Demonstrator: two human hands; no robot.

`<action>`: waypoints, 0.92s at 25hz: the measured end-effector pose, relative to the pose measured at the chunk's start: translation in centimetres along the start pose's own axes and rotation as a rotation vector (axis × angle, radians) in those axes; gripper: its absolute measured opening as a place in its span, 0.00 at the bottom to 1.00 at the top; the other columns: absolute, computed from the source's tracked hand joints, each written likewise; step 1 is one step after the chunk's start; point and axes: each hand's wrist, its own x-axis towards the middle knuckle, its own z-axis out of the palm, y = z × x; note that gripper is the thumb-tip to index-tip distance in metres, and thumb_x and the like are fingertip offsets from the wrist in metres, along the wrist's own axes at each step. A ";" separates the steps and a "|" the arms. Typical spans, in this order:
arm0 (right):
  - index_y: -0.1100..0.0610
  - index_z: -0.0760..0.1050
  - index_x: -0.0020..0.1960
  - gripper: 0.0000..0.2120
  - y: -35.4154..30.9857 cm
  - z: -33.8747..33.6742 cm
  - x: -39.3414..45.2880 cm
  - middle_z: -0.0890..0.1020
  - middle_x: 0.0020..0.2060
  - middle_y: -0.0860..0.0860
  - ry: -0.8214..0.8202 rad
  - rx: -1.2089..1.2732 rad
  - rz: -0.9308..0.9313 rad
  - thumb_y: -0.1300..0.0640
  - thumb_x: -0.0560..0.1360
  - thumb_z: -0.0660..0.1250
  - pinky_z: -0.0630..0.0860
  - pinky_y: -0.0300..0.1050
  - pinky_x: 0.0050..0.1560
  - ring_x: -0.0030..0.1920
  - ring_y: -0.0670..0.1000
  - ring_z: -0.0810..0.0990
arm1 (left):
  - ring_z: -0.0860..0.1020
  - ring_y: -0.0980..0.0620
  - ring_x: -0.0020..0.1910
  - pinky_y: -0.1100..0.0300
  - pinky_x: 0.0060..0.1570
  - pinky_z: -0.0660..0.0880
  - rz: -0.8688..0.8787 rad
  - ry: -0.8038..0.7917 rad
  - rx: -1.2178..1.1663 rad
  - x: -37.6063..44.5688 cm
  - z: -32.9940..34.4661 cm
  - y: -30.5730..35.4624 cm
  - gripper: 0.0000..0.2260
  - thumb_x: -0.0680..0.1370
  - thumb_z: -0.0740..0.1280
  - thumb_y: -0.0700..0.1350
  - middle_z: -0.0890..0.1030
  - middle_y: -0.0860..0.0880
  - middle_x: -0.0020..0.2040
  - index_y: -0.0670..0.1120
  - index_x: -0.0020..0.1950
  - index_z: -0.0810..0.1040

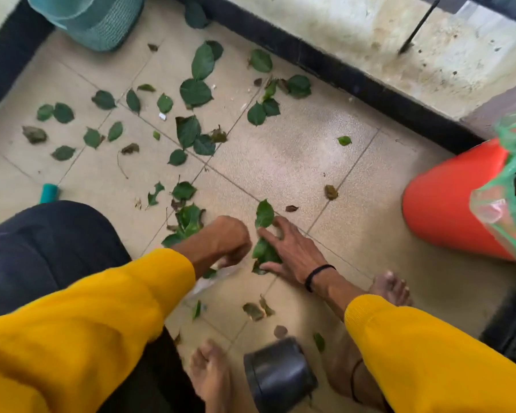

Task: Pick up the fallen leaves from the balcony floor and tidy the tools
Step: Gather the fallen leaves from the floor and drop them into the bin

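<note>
Two hands are working low over the tiled floor [295, 150]. The right hand [292, 251] is pressing spread fingers onto a small bunch of leaves [264, 251]. The left hand [227, 239] is curling its fingers around a clear wrapper [212, 278]. Roughly thirty leaves are lying scattered beyond; one orange bin [447, 204] is standing right.

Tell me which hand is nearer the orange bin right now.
Right. The right hand rests on a clump of leaves, across bare tiles from the orange bin. The left hand is farther, beyond the clump.
</note>
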 end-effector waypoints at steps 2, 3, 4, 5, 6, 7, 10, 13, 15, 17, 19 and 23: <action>0.47 0.58 0.77 0.34 0.8 -0.2 1.1 0.58 0.75 0.59 0.038 -0.040 -0.080 0.36 0.77 0.64 0.79 0.56 0.59 0.69 0.60 0.68 | 0.78 0.49 0.49 0.62 0.48 0.73 -0.059 -0.120 0.238 0.0 -1.0 -1.5 0.15 0.75 0.75 0.43 0.82 0.47 0.62 0.45 0.61 0.83; 0.48 0.62 0.75 0.29 1.0 -0.4 1.4 0.60 0.74 0.59 0.067 -0.036 -0.086 0.39 0.78 0.63 0.80 0.55 0.58 0.67 0.59 0.70 | 0.76 0.51 0.46 0.61 0.49 0.72 -0.106 -0.191 0.280 -0.1 -1.7 -1.7 0.17 0.74 0.76 0.45 0.82 0.49 0.62 0.46 0.62 0.82; 0.50 0.66 0.73 0.25 0.8 -0.7 1.7 0.63 0.71 0.58 0.088 -0.015 -0.075 0.41 0.80 0.63 0.81 0.54 0.56 0.63 0.58 0.72 | 0.75 0.51 0.46 0.60 0.49 0.71 -0.148 -0.234 0.231 0.0 -2.1 -1.6 0.19 0.75 0.76 0.47 0.82 0.49 0.62 0.45 0.65 0.80; 0.53 0.70 0.69 0.21 0.5 -0.9 1.9 0.66 0.68 0.57 0.119 0.017 -0.055 0.44 0.80 0.63 0.81 0.53 0.53 0.60 0.56 0.73 | 0.74 0.52 0.48 0.60 0.49 0.71 -0.177 -0.252 0.169 0.1 -2.2 -1.8 0.21 0.76 0.75 0.48 0.82 0.50 0.60 0.45 0.67 0.78; 0.55 0.73 0.64 0.17 0.1 -1.1 2.2 0.68 0.64 0.55 0.147 0.059 -0.030 0.46 0.81 0.64 0.81 0.52 0.50 0.56 0.55 0.74 | 0.74 0.52 0.48 0.60 0.49 0.70 -0.183 -0.208 0.089 -0.3 -1.6 -2.2 0.20 0.76 0.75 0.47 0.82 0.50 0.54 0.44 0.67 0.78; 0.56 0.75 0.60 0.13 -0.4 -1.3 2.5 0.69 0.60 0.54 0.168 0.112 -0.003 0.48 0.81 0.64 0.80 0.52 0.48 0.53 0.54 0.74 | 0.74 0.51 0.46 0.60 0.50 0.70 -0.195 -0.182 0.034 -0.9 -0.7 -3.1 0.17 0.77 0.74 0.47 0.80 0.50 0.46 0.43 0.64 0.79; 0.57 0.77 0.53 0.08 -1.1 -2.8 4.1 0.72 0.54 0.52 0.208 0.268 0.073 0.53 0.81 0.64 0.76 0.51 0.48 0.48 0.53 0.74 | 0.80 0.45 0.49 0.56 0.57 0.74 -0.194 -0.034 -0.160 -0.9 1.5 -5.5 0.08 0.79 0.69 0.42 0.82 0.43 0.47 0.38 0.54 0.80; 0.58 0.77 0.49 0.05 -0.9 -4.5 5.8 0.75 0.50 0.54 0.265 0.326 0.162 0.56 0.78 0.67 0.75 0.52 0.49 0.47 0.55 0.76 | 0.81 0.53 0.34 0.59 0.54 0.74 -0.246 -0.229 -0.142 -1.3 0.9 -7.1 0.07 0.76 0.74 0.46 0.81 0.49 0.30 0.43 0.45 0.81; 0.58 0.78 0.47 0.03 -0.8 -5.6 6.3 0.79 0.46 0.54 0.339 0.427 0.273 0.58 0.75 0.70 0.77 0.51 0.47 0.47 0.54 0.77 | 0.81 0.53 0.34 0.56 0.56 0.74 -0.293 -0.203 -0.223 -1.0 0.6 -7.9 0.09 0.77 0.73 0.47 0.83 0.49 0.30 0.43 0.42 0.81; 0.55 0.77 0.52 0.08 -0.9 -6.6 6.2 0.80 0.45 0.51 0.358 0.574 0.362 0.60 0.73 0.72 0.77 0.44 0.43 0.46 0.51 0.79 | 0.83 0.43 0.49 0.51 0.58 0.75 -0.250 0.042 -0.353 0.2 1.3 -8.9 0.08 0.80 0.69 0.42 0.85 0.41 0.48 0.37 0.52 0.82; 0.51 0.74 0.62 0.21 -0.9 -7.4 6.3 0.80 0.42 0.50 0.275 0.669 0.361 0.63 0.72 0.72 0.74 0.36 0.37 0.42 0.49 0.79 | 0.82 0.44 0.49 0.52 0.52 0.79 -0.186 0.129 -0.354 0.9 2.0 -8.7 0.12 0.78 0.71 0.44 0.84 0.42 0.53 0.39 0.59 0.81; 0.47 0.61 0.75 0.37 -1.6 -8.1 7.2 0.78 0.46 0.52 0.163 0.567 0.366 0.63 0.72 0.72 0.78 0.43 0.43 0.40 0.51 0.79 | 0.81 0.53 0.33 0.59 0.34 0.79 -0.134 0.072 -0.464 3.8 3.2 -7.4 0.14 0.76 0.74 0.51 0.85 0.47 0.43 0.43 0.55 0.80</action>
